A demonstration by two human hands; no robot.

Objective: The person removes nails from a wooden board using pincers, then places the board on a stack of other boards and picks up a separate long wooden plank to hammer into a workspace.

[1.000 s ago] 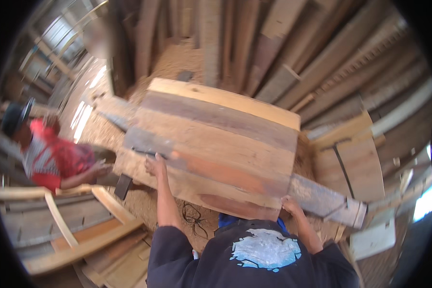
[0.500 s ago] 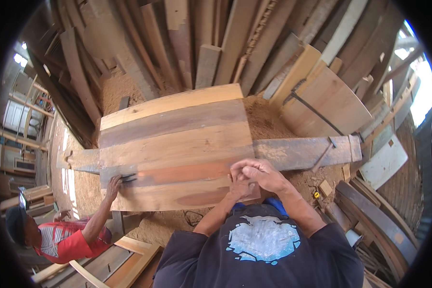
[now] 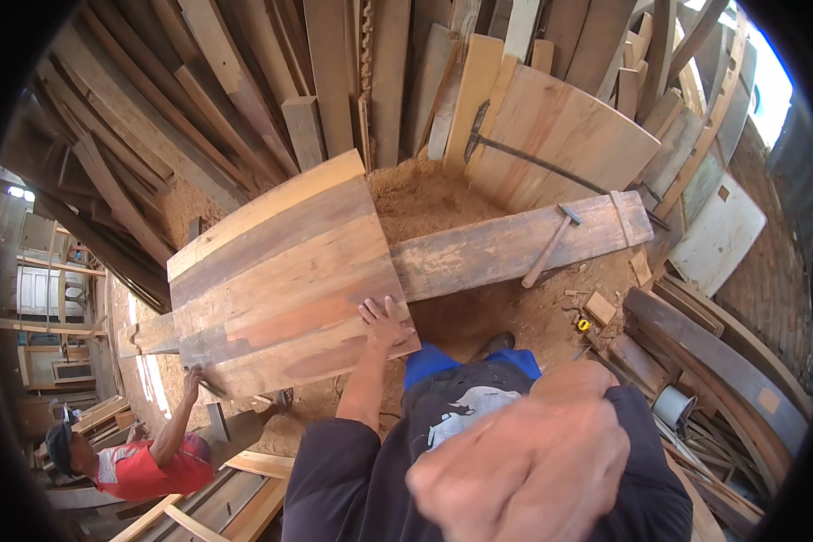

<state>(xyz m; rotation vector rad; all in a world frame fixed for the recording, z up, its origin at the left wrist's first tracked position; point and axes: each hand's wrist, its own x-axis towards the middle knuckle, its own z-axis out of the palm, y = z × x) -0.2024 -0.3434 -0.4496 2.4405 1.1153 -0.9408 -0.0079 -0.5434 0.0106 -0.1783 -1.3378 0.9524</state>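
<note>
We found the left hand (image 3: 384,323) flat, fingers spread, gripping nothing, on the wooden panel's (image 3: 280,280) near corner. The right hand (image 3: 524,470), blurred, appeared loosely closed and empty, well apart from the panel. A co-worker's hand (image 3: 192,381) touched the panel's far edge.

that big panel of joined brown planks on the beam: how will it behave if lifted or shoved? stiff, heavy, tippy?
The wide panel of joined brown wooden planks looks thick, so probably stiff and heavy. A left hand rests on its near corner and a co-worker's hand meets its far lower edge, hinting at a two-person load. It overhangs the long wooden beam, so it may tip or pivot if pushed.
</note>
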